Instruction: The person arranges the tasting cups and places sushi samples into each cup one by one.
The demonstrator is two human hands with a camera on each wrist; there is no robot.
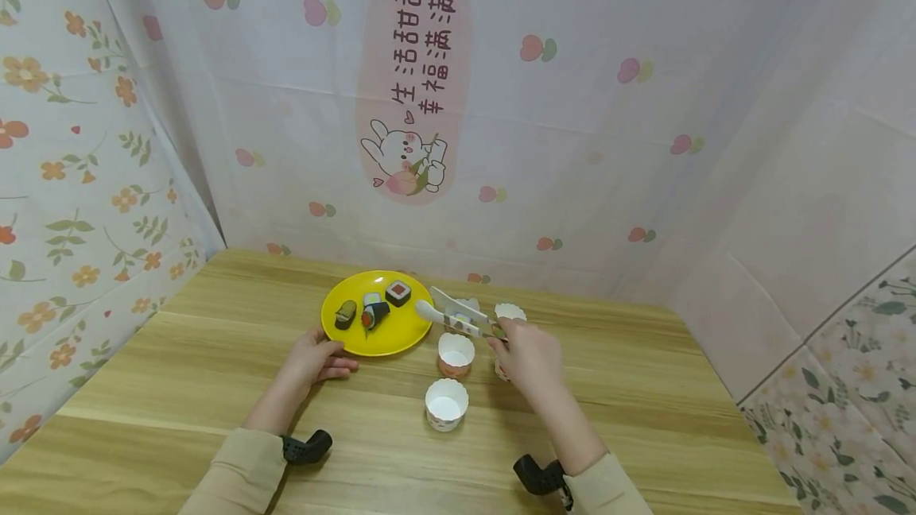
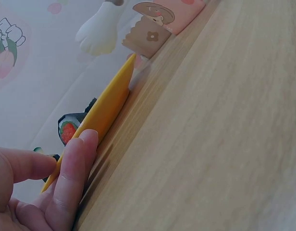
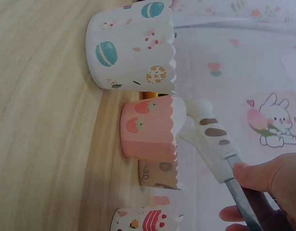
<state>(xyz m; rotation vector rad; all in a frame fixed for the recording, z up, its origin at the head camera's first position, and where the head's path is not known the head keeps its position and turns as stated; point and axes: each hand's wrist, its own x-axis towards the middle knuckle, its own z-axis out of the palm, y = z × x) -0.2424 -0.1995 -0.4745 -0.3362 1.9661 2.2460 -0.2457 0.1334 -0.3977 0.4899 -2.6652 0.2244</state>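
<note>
My left hand (image 1: 312,358) pinches the near-left rim of a yellow plate (image 1: 390,340), thumb on top and fingers beneath, as the left wrist view shows. On the plate lie a black-and-white sushi roll (image 1: 397,292), a cone-shaped hand roll (image 1: 374,315), a sushi piece with a brownish-green top (image 1: 346,314) and another small pale-topped piece. My right hand (image 1: 531,352) grips a pair of tongs (image 3: 213,139) with white paw-shaped ends. Those ends point left, apart, between the plate and the paper cups. Nothing shows between them.
Several scalloped paper cups stand right of the plate: a white one (image 1: 446,405) nearest, an orange-pink one (image 1: 456,356) behind it, and a white-rimmed one (image 1: 510,311) at the back right. Another behind the tongs is partly hidden. A printed curtain (image 1: 572,181) hangs behind the wooden table (image 1: 372,451).
</note>
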